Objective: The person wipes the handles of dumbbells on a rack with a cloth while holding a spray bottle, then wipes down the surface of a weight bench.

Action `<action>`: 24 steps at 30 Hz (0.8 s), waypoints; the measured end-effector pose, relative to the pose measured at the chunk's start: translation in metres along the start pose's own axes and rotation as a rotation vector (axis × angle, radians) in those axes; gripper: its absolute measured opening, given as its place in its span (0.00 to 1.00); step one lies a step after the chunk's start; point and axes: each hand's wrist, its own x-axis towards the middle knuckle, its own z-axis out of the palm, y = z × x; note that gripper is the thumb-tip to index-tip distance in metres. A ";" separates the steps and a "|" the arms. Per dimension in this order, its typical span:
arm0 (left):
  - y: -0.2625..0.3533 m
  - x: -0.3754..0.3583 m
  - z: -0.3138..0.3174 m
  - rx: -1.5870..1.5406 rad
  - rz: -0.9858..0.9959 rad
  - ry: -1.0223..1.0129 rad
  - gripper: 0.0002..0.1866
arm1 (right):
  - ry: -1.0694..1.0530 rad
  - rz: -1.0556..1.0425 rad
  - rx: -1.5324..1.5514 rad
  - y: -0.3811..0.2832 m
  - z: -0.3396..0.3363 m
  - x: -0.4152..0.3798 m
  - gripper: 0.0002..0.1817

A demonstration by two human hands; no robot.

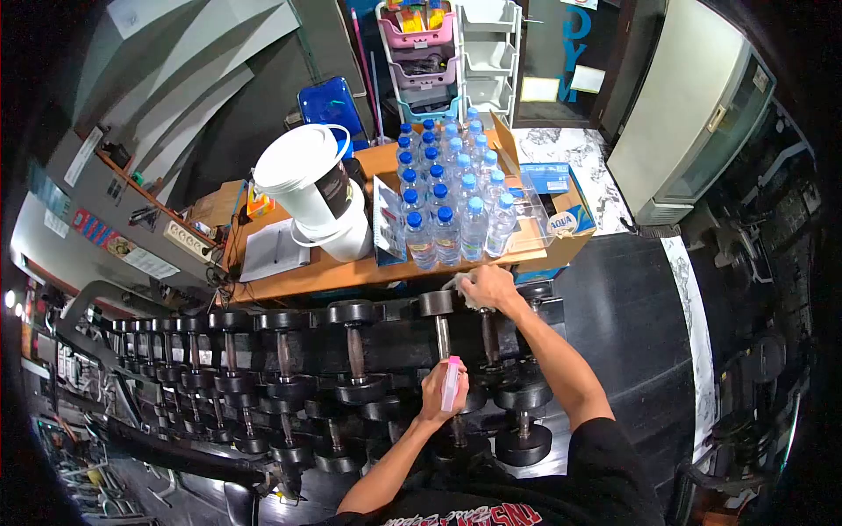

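My left hand (436, 396) is closed around what looks like a spray bottle (451, 384), its top pink and whitish; its lower part is hidden. It is held over the handle of a dumbbell (435, 304) on the rack's upper row. Farther forward, my right hand (493, 287) grips a whitish cloth (469, 296). The cloth is against the far head of the neighbouring dumbbell (489, 337), which hand and cloth mostly cover. More black dumbbells (355, 351) with round heads lie in line to the left.
Behind the rack, a wooden desk (303, 287) bears several water bottles (445, 237), white buckets (346, 232) and an open notebook (276, 250). A cardboard box (574, 223) adjoins the desk on the right. A fridge (684, 114) stands farther right; a lower dumbbell row (524, 445) lies nearest me.
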 end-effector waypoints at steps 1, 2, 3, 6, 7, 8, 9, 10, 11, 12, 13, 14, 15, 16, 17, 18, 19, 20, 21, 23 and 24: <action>0.001 0.000 -0.001 0.000 0.013 0.002 0.07 | -0.001 -0.007 -0.003 0.002 0.006 -0.003 0.25; 0.001 -0.001 -0.002 -0.001 0.013 0.008 0.07 | 0.167 -0.008 0.046 0.004 0.013 -0.008 0.25; 0.001 -0.001 -0.002 -0.006 0.019 0.009 0.07 | 0.336 -0.009 0.094 0.008 0.016 -0.010 0.25; 0.002 -0.002 -0.005 0.004 0.038 -0.003 0.07 | 0.450 0.149 0.387 0.016 0.006 -0.004 0.25; 0.004 -0.003 -0.006 0.011 0.041 -0.014 0.08 | 0.556 0.223 0.511 0.011 0.000 -0.005 0.25; 0.001 -0.004 -0.006 0.025 0.052 -0.021 0.08 | 0.521 0.231 0.443 0.008 -0.004 -0.010 0.23; 0.002 -0.005 -0.005 0.023 0.049 -0.021 0.08 | 0.518 0.233 0.441 0.007 0.003 -0.011 0.23; 0.003 -0.003 -0.005 0.046 0.074 -0.042 0.08 | 0.353 0.206 0.234 0.009 0.014 -0.014 0.21; 0.005 -0.001 -0.005 0.068 0.105 -0.065 0.08 | 0.191 0.179 0.029 0.012 0.022 -0.015 0.20; 0.006 0.001 -0.005 0.065 0.111 -0.068 0.08 | 0.170 0.153 0.057 0.012 0.019 -0.015 0.22; 0.008 0.003 -0.004 0.072 0.164 -0.068 0.08 | 0.178 0.151 0.054 0.010 0.016 -0.015 0.22; 0.010 0.005 -0.005 0.081 0.213 -0.068 0.07 | 0.201 0.129 0.059 0.007 0.016 -0.016 0.22; 0.010 0.004 -0.006 0.081 0.217 -0.063 0.07 | 0.223 0.105 0.063 0.004 0.017 -0.018 0.21; 0.011 0.004 -0.007 0.078 0.169 -0.059 0.07 | 0.400 -0.022 0.070 0.002 0.020 -0.023 0.17; 0.011 0.003 -0.007 0.072 0.121 -0.055 0.07 | 0.402 -0.025 0.064 0.003 0.019 -0.028 0.17; 0.010 0.002 -0.007 0.067 0.122 -0.051 0.07 | 0.550 -0.165 0.125 0.006 0.020 -0.032 0.15; 0.009 0.001 -0.008 0.060 0.108 -0.047 0.07 | 0.695 -0.309 0.188 0.008 0.021 -0.036 0.13; 0.007 0.003 -0.010 0.056 0.096 -0.045 0.07 | 0.762 -0.277 0.252 0.010 0.024 -0.044 0.10; 0.004 0.004 -0.011 0.057 0.101 -0.045 0.07 | 0.766 -0.279 0.252 0.005 0.020 -0.057 0.10; -0.002 0.002 -0.010 -0.016 0.032 -0.057 0.06 | 0.674 0.102 0.608 -0.008 0.006 -0.092 0.12; -0.002 0.002 -0.009 -0.030 0.018 -0.047 0.06 | 0.670 0.106 0.602 -0.005 0.011 -0.101 0.12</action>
